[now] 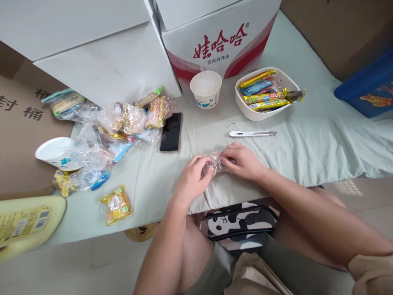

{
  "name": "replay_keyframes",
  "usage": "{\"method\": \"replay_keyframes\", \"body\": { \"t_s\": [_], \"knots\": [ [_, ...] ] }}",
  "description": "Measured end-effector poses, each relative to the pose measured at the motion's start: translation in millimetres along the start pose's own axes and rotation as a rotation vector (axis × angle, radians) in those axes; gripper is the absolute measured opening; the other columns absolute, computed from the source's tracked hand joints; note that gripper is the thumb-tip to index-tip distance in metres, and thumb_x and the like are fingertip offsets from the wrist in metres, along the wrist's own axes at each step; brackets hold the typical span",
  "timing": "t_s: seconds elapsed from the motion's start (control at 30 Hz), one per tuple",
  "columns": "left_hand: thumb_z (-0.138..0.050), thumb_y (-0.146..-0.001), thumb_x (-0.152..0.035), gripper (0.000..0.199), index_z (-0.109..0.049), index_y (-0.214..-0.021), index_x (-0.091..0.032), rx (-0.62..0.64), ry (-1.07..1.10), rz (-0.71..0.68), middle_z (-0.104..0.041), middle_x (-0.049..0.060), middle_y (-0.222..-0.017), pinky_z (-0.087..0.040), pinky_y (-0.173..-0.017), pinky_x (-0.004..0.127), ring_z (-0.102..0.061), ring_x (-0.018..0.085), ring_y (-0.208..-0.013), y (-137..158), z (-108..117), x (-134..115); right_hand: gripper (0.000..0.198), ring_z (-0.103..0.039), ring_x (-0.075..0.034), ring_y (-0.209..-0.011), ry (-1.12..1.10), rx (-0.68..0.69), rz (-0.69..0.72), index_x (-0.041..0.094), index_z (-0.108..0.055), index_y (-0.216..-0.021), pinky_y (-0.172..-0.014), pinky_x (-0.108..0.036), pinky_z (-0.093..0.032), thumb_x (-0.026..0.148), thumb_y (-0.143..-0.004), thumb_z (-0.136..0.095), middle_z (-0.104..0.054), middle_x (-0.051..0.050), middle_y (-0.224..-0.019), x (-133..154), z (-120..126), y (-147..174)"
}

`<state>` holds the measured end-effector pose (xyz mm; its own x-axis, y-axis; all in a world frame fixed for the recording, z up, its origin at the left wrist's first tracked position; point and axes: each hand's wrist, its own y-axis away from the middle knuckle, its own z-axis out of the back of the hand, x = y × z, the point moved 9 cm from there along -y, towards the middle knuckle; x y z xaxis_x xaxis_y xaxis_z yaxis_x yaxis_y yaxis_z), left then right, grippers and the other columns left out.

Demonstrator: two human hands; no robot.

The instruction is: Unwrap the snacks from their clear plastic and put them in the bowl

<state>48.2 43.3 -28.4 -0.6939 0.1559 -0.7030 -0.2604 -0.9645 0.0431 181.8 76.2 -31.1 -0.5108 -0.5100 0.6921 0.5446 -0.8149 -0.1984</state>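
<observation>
A small crinkled packet in clear plastic (pixel 217 163) lies at the near edge of the cloth, between my two hands. My left hand (pixel 194 177) pinches its left end between thumb and fingers. The right end is gripped by my right hand (pixel 241 161), its fingers curled over the wrapper. What the wrapper contains is hard to make out. Just beyond my right hand rests a white utility knife (pixel 253 134), its tip pointing right. A dark smartphone (pixel 171 132) lies face up beyond my left hand.
Packaged snacks (pixel 132 119) are heaped at left, beside a tipped paper bowl (pixel 58 153). One yellow packet (pixel 118 205) lies apart. A paper cup (pixel 206 90) and a white tub (pixel 245 107) of wrapped bars stand before a white carton (pixel 221 45). A yellow jug (pixel 55 209) is front left.
</observation>
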Motion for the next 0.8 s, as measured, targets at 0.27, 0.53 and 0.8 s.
{"method": "replay_keyframes", "body": {
  "t_s": [0.27,0.53,0.8],
  "knots": [
    [-0.051,-0.096,-0.031,0.013,-0.058,-0.088,-0.022,-0.181,0.370,0.128,-0.062,-0.001,-0.077,-0.044,-0.063,0.026,-0.058,0.014,-0.068,-13.3,11.8,26.1,0.044,-0.045,-0.016,-0.059,-0.069,-0.140,-0.010,0.022,-0.039,-0.057,-0.067,-0.034,-0.038,0.034,-0.099,-0.042,-0.049,-0.002,-0.057,1.9,12.9,-4.5],
    [-0.046,-0.095,-0.036,0.017,-0.053,-0.087,-0.023,-0.605,0.515,0.221,-0.071,0.004,-0.102,-0.051,-0.079,0.028,-0.065,0.017,-0.091,-2.9,44.4,51.3,0.061,-0.069,-0.022,-0.084,-0.279,-0.439,-0.162,0.023,-0.063,-0.069,-0.085,-0.039,-0.051,0.063,-0.101,-0.031,-0.071,-0.006,-0.079,-25.6,41.5,14.2],
    [-0.044,-0.088,-0.044,0.027,-0.055,-0.099,-0.022,-0.583,0.804,0.187,-0.071,0.010,-0.101,-0.055,-0.086,0.037,-0.070,0.023,-0.101,-16.1,47.7,63.2,0.049,-0.066,-0.030,-0.106,0.019,-0.045,0.095,0.021,-0.065,-0.118,-0.091,-0.044,-0.048,0.058,-0.085,-0.066,-0.072,-0.011,-0.115,-12.2,20.1,9.5]
  ]
}}
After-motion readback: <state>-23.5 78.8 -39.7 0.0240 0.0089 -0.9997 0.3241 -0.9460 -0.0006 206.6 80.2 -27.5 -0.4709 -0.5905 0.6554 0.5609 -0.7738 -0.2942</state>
